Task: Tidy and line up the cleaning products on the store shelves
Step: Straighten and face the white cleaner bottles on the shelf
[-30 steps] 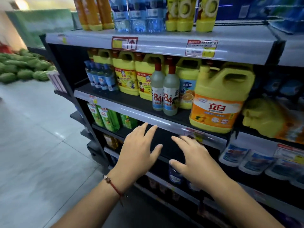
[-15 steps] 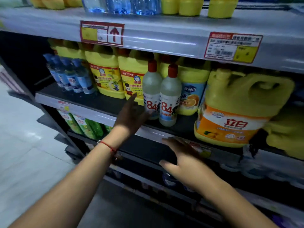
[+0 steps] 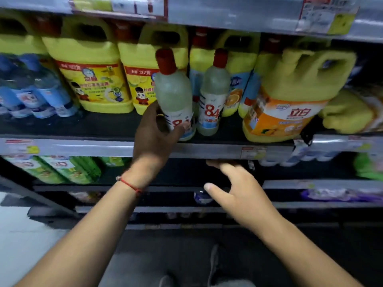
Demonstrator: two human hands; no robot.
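Currently left hand [image 3: 154, 135] is wrapped around the lower body of a red-capped "84" disinfectant bottle [image 3: 175, 94], which tilts left at the front of the black middle shelf [image 3: 103, 125]; pale liquid fills it to the shoulder. A second "84" bottle [image 3: 213, 94] stands upright just to its right, equally full. Right hand [image 3: 240, 191] hangs open, fingers spread, below the shelf's price rail [image 3: 207, 151], holding nothing. Behind: yellow detergent jugs [image 3: 91, 65]; a larger orange-labelled jug [image 3: 294, 94] at right; blue-capped bottles [image 3: 35, 90] far left. Image is motion-blurred.
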